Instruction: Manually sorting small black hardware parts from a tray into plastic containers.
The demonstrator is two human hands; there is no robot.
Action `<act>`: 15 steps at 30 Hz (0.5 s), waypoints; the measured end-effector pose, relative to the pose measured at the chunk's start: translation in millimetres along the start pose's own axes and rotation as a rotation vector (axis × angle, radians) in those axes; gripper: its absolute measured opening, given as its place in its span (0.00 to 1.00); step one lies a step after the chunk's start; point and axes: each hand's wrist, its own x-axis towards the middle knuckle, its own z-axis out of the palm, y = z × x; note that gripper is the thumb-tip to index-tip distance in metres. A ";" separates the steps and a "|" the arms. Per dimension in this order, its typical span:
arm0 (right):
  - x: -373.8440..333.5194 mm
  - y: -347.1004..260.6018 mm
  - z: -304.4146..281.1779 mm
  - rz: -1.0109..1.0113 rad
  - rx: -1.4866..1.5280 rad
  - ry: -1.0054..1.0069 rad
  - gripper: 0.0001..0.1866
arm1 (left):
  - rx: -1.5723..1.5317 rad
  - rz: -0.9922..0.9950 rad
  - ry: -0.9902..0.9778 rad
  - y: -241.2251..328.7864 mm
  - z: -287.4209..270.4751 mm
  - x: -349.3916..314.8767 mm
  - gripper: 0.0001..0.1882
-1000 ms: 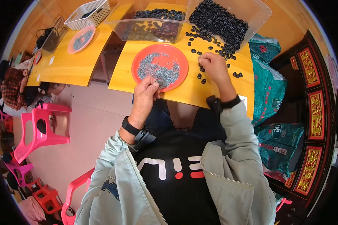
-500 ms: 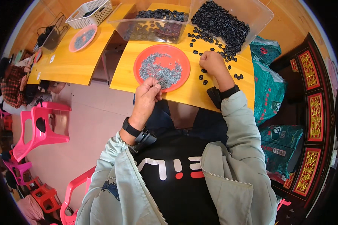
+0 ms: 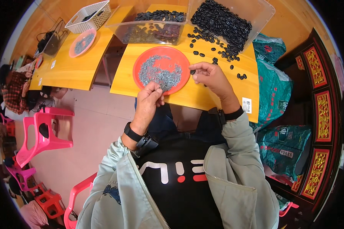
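Observation:
A round red plate [image 3: 184,63] lies on the yellow table before me, heaped with slim grey metal pieces [image 3: 168,78] that look like small screws. Over its near edge is my left hand [image 3: 149,97], thumb and fingers pinched together; what they hold, if anything, is too small to tell. Just right of the plate, my right hand [image 3: 214,78] pinches a small black oval plastic piece [image 3: 193,71] between thumb and fingertips. More black oval pieces [image 3: 229,51] like it lie scattered beyond the right hand, spilling from a tipped clear plastic bin [image 3: 258,17].
Behind the plate stands another clear bin [image 3: 120,28] with more black pieces. On the adjoining table [image 3: 74,72] are a pink plate [image 3: 92,44] and a white basket [image 3: 74,26]. Green sacks [image 3: 275,84] stand at right, pink stools [image 3: 46,141] at left.
My right hand has come left and nearer, from the scattered black pieces to beside the red plate, and now shows a black oval piece at its fingertips. The left hand stays pinched over the plate's edge.

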 end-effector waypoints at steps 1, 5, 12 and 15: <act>0.3 6.1 -0.5 -0.017 0.025 -0.008 0.12 | 0.006 0.007 -0.008 0.0 -0.4 0.3 0.05; -5.4 1.8 2.6 0.019 0.020 0.020 0.12 | 0.015 -0.006 0.000 2.6 2.9 -2.0 0.05; -5.3 15.3 10.8 0.109 0.259 0.020 0.11 | 0.011 -0.007 -0.028 5.3 6.1 -4.8 0.05; -9.3 9.1 21.9 0.134 0.360 0.012 0.11 | 0.011 -0.013 -0.036 5.5 6.1 -4.1 0.05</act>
